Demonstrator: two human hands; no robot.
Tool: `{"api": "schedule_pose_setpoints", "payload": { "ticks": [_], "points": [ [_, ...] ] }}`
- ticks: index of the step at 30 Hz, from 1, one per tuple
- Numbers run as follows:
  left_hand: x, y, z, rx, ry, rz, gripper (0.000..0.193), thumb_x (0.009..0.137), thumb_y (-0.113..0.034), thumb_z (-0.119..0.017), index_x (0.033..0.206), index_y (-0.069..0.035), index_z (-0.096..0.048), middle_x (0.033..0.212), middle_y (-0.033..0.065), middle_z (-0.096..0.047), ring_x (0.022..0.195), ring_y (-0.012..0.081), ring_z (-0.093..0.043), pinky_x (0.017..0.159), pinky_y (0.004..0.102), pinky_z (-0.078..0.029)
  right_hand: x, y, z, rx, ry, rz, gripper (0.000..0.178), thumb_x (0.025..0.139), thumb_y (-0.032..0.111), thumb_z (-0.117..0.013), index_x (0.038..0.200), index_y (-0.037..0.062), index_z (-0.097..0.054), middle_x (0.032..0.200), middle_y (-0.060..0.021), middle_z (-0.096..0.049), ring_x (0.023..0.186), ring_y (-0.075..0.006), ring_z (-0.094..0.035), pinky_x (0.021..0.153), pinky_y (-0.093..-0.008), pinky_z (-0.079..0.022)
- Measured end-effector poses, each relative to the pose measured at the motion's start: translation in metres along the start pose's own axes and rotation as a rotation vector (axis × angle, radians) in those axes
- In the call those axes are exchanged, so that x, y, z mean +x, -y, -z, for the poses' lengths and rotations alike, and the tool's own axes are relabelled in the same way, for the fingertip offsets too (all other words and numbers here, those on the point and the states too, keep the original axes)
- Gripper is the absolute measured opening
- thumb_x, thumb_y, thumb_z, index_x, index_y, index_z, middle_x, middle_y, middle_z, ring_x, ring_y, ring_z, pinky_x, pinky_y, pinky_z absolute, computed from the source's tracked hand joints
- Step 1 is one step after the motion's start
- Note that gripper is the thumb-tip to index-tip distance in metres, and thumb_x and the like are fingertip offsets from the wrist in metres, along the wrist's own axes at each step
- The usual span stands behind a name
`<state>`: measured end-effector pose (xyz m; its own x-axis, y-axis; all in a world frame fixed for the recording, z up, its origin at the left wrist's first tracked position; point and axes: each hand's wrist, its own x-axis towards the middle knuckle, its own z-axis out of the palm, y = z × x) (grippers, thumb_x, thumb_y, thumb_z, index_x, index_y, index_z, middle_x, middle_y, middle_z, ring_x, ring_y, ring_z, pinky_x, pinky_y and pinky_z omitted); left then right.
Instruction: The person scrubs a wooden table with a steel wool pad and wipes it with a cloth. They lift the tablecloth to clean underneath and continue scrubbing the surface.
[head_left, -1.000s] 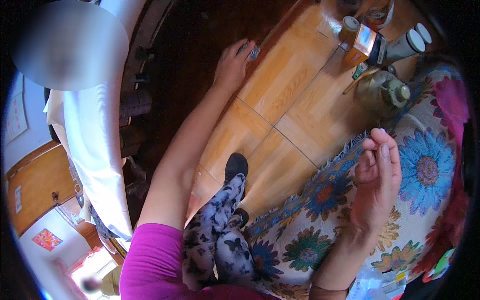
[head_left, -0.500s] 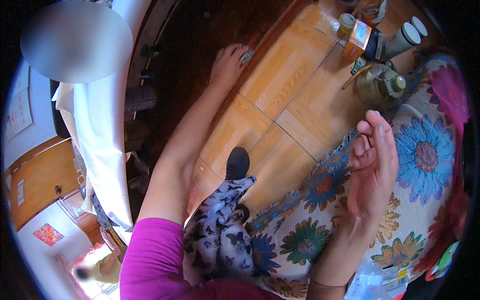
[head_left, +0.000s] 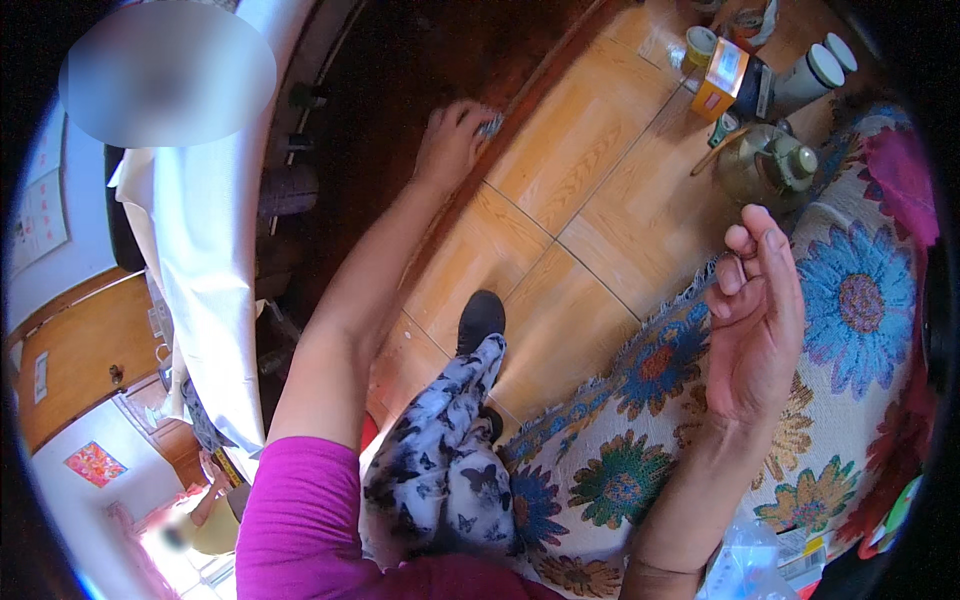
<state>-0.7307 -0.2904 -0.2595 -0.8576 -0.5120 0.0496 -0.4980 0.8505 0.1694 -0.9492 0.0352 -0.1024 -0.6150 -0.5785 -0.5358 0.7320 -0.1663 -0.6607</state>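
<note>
My left hand (head_left: 447, 143) is stretched out far ahead, over a dark reddish-brown wooden surface beside its raised edge (head_left: 520, 115). Its bent fingers close on a small silvery-grey wad (head_left: 489, 124), whose kind I cannot make out. My right hand (head_left: 755, 310) is raised at the right, above a flowered woven cover (head_left: 640, 440). Its palm is turned inward, with the fingers loosely curled and partly apart, and nothing shows in it. Just beyond this hand stands a greenish glass jug (head_left: 765, 170) with a pale lid.
Past the jug stand an orange box (head_left: 721, 80), a roll of tape (head_left: 700, 45) and white-lidded containers (head_left: 810, 78). Wood-patterned tiles (head_left: 590, 225) lie between the dark wood and the cover. White sheeting (head_left: 205, 260) hangs at left. Another person (head_left: 215, 525) is at the lower left.
My left hand has slid slightly back toward me along the wooden edge with the silvery wad. My right hand keeps nearly the same pose. The whole view has shifted a little.
</note>
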Motion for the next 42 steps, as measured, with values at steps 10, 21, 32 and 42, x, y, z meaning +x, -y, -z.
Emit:
{"api": "schedule_pose_setpoints", "payload": {
  "ticks": [10, 21, 32, 42],
  "points": [
    [0.038, 0.006, -0.003, -0.037, -0.011, 0.084, 0.042, 0.084, 0.004, -0.066, 0.121, -0.015, -0.064, 0.127, 0.0137, -0.058, 0.117, 0.0376, -0.054, 0.101, 0.0444, -0.046, 0.004, -0.002, 0.001, -0.008, 0.010, -0.002, 0.027, 0.102, 0.026, -0.057, 0.120, 0.0074, -0.063, 0.097, 0.0027, -0.067, 0.073, -0.0018, -0.052, 0.058, -0.0171, -0.038],
    [-0.093, 0.104, 0.035, -0.142, 0.237, 0.020, 0.049, 0.083, 0.011, -0.059, 0.125, -0.013, -0.061, 0.135, 0.0149, -0.055, 0.125, 0.0356, -0.052, 0.108, 0.0424, -0.042, 0.004, -0.004, -0.002, 0.020, 0.005, -0.026, 0.027, 0.101, 0.026, -0.059, 0.120, 0.0070, -0.063, 0.099, 0.0025, -0.067, 0.073, -0.0020, -0.052, 0.058, -0.0172, -0.038],
    [-0.109, 0.006, 0.019, 0.055, 0.153, 0.827, 0.040, 0.092, -0.024, -0.065, 0.132, -0.019, -0.061, 0.135, 0.0143, -0.060, 0.121, 0.0317, -0.059, 0.101, 0.0404, -0.048, 0.006, 0.000, 0.001, 0.026, 0.009, -0.032, 0.027, 0.101, 0.026, -0.058, 0.120, 0.0076, -0.064, 0.098, 0.0030, -0.067, 0.073, -0.0019, -0.053, 0.059, -0.0170, -0.039],
    [-0.122, 0.032, 0.021, -0.116, 0.110, 0.349, 0.040, 0.090, -0.008, -0.067, 0.130, -0.016, -0.064, 0.137, 0.0128, -0.058, 0.128, 0.0310, -0.054, 0.108, 0.0393, -0.044, 0.005, -0.001, 0.000, 0.046, 0.037, -0.032, 0.028, 0.101, 0.025, -0.058, 0.122, 0.0070, -0.063, 0.098, 0.0039, -0.067, 0.074, -0.0020, -0.053, 0.060, -0.0164, -0.039]
  ]
}}
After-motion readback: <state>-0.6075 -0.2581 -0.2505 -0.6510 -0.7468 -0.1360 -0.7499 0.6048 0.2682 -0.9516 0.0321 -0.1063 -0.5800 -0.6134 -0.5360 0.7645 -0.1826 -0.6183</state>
